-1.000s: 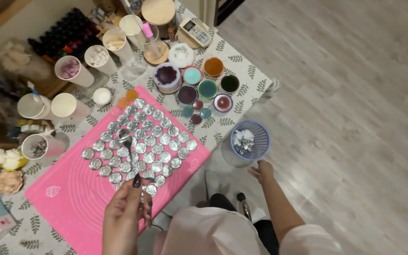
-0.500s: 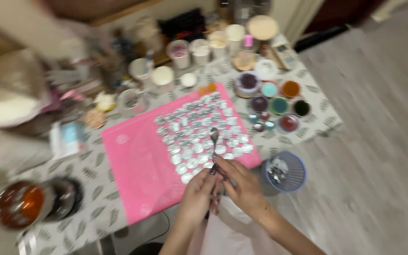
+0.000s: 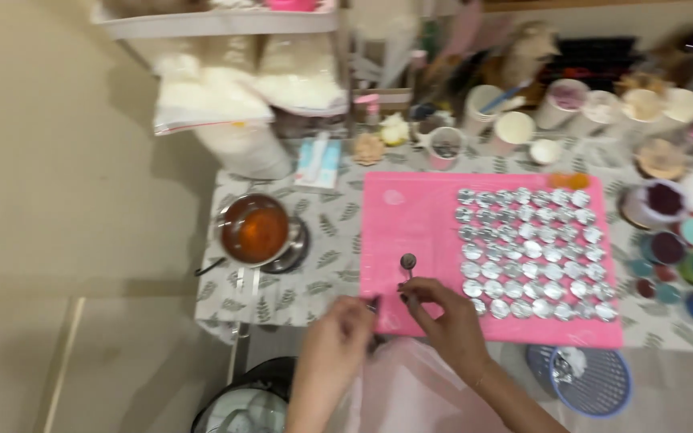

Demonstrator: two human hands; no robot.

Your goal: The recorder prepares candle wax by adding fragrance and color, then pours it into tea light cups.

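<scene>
Spoon [image 3: 407, 269] upright over the near left part of the pink mat [image 3: 411, 224], bowl up, handle pinched in the right hand [image 3: 443, 313]. Left hand [image 3: 338, 337] just beside it at the table edge, fingers curled on something small and dark; too blurred to tell what. Right of the spoon, rows of small silver cups [image 3: 535, 248] covering the mat's right half. Left of the mat, a pot [image 3: 254, 228] of orange-brown liquid on a burner. Coloured jars [image 3: 683, 256] past the mat's right edge. Paper cups [image 3: 515, 124] behind. Blue basket [image 3: 587, 381] on the floor, near right.
</scene>
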